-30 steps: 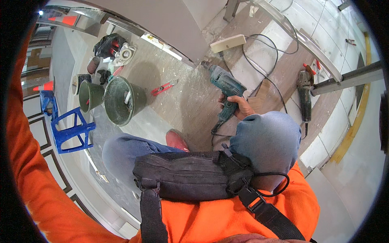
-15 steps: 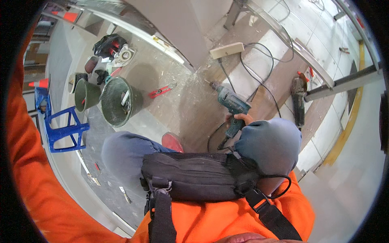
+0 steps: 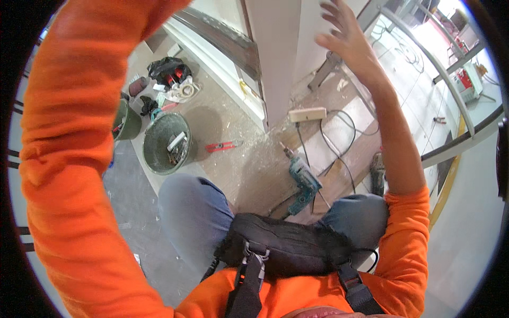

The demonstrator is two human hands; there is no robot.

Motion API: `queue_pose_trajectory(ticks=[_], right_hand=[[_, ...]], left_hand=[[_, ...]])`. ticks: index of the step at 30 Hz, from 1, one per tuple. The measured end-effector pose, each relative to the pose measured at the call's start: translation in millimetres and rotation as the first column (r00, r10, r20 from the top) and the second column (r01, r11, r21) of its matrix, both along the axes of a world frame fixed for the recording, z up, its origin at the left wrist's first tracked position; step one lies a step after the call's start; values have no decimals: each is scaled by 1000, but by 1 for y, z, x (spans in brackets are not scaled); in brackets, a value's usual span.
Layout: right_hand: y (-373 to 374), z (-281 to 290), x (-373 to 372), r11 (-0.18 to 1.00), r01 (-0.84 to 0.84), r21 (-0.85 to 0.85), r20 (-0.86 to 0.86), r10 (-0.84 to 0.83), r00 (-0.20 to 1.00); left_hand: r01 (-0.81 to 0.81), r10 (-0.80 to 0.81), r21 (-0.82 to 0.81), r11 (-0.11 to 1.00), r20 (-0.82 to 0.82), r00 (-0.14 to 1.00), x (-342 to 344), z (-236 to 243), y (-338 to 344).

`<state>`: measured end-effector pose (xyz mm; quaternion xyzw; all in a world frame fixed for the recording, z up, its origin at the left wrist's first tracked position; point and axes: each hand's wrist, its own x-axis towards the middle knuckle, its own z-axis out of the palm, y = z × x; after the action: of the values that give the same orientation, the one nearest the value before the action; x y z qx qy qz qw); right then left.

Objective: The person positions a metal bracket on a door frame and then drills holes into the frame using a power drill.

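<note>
My right hand (image 3: 345,42) is raised at the top, fingers spread and holding nothing, beside a pale upright panel or post (image 3: 275,58). The left arm (image 3: 69,159), in an orange sleeve, reaches up past the top edge, so my left hand is out of sight. Down on the floor in front of my knees lies a teal power drill (image 3: 304,183) with its bit pointing away, held by nobody. To its left is a red-handled cutter (image 3: 224,146). A white power strip (image 3: 307,114) with dark cords lies beyond the drill.
Dark green buckets (image 3: 151,159), one with small tools inside, stand at left. Behind them are a black plastic bag (image 3: 168,71) and tape rolls. A grey angle grinder (image 3: 377,172) lies partly behind my right arm. Metal frame bars (image 3: 424,50) cross the upper right.
My right hand has let go of the drill, which now lies on the floor, and has risen to the top of the view. The left arm has swung higher and inward.
</note>
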<state>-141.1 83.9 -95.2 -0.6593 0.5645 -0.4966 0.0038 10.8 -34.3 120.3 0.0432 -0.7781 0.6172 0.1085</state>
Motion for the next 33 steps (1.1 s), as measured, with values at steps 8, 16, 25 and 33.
queue_pose_trajectory(ticks=[8, 16, 25, 33], right_hand=[[-50, 33, 70, 969, -112, 220, 339, 32, 940], [-58, 10, 82, 995, -96, 24, 480, 73, 874], [-51, 22, 95, 997, -64, 42, 476, 37, 879], [-49, -29, 64, 965, 33, -262, 686, 162, 710]], left_hand=[[67, -65, 98, 993, -26, 998, 15, 2, 6], [708, -615, 276, 650, -357, 703, 20, -14, 10], [510, -464, 37, 859, -364, 807, 74, 7, 17], [240, -227, 59, 969, -169, 959, 35, 35, 12]])
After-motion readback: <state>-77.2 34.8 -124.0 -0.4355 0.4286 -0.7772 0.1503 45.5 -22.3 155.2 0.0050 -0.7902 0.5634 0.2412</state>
